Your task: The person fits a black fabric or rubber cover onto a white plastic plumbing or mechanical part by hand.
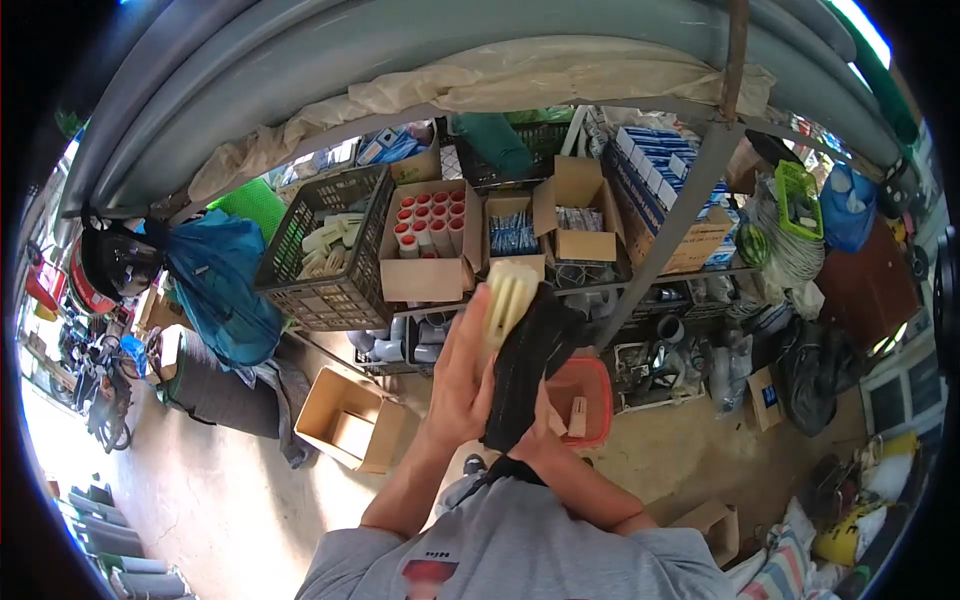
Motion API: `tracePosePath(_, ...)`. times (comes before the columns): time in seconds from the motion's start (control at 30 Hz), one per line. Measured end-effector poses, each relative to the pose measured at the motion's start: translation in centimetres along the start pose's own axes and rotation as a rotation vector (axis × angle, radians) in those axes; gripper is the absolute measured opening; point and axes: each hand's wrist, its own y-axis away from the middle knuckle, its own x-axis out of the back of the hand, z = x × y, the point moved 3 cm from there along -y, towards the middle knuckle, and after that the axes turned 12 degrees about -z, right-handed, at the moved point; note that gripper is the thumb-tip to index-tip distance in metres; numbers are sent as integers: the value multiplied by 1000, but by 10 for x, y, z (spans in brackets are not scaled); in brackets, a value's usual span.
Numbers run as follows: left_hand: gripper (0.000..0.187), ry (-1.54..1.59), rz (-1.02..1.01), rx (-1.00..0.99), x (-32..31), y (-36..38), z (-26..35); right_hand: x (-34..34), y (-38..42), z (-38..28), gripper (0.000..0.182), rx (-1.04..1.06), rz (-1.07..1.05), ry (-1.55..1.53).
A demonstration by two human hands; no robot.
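In front of my chest I hold up a cream ribbed piece (508,302), apparently plastic, with a black cloth (530,365) against its right side. The fingers of my left hand (462,385) lie along the left side of the cream piece, thumb toward the cloth. Behind and below the cloth is my right hand (540,420), its fingers mostly hidden; it seems to grip the cloth. Similar cream pieces (335,235) lie in a dark plastic crate (318,290) on the shelf. A red basin (598,390) with a small pale block (578,415) inside stands below, right of my hands.
Along the shelf stand a carton of red-topped tubes (425,285), an open carton of small packets (585,245) and blue-white boxes (665,165). An open cardboard box (375,445) sits on the floor at left. A slanted metal post (680,215) crosses the right side; grey pipes (560,55) run overhead.
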Motion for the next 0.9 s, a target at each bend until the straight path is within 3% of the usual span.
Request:
tracePosePath(0.07,62,-127,68,-44,-13,0,-4,0,-2,-2,72,-108,-8,-356)
tracePosePath(0.1,63,-113,31,-70,-20,2,-1,2,-3,1,71,-333,76,-604)
tracePosePath(0.13,64,-94,-9,-91,-27,5,3,9,6,14,71,-333,90,-597)
tracePosePath(0.2,67,-29,-156,-125,-43,15,10,30,36,40,72,17,-55,-1096)
tracePosePath(0.23,69,-36,-144,-143,-49,13,9,46,34,34,73,-11,-97,-775)
tracePosePath(0.27,70,-41,-133,-153,-54,13,9,41,34,34,73,-20,-77,-767)
tracePosePath(0.33,72,-71,-162,-197,-48,-1,-2,26,35,40,77,-109,231,-865)
tracePosePath(0.37,66,1,-170,-115,-48,-1,-8,42,14,-1,82,-87,185,-207)
tracePosePath(0.4,66,3,-176,-113,-49,-3,-10,43,7,0,84,-222,151,-307)
tracePosePath(0.5,65,187,-25,-11,-45,-6,-18,48,16,1,70,-160,130,-317)
tracePosePath(0.57,65,282,83,50,-33,-10,-26,62,31,7,54,-331,-90,-212)
tracePosePath(0.63,65,387,202,111,-24,-14,-35,83,42,17,47,-362,-176,-154)
tracePosePath(0.67,69,573,301,146,-20,-15,-41,89,47,22,40,-404,-258,-75)
tracePosePath(0.73,67,824,224,208,-12,-10,-53,101,50,36,39,-405,-210,-104)
tracePosePath(0.87,62,969,45,259,-20,-5,-53,105,25,14,38,-443,-3,-273)
tracePosePath(0.9,60,965,-4,245,-29,-6,-44,102,18,5,41,-579,-76,-205)
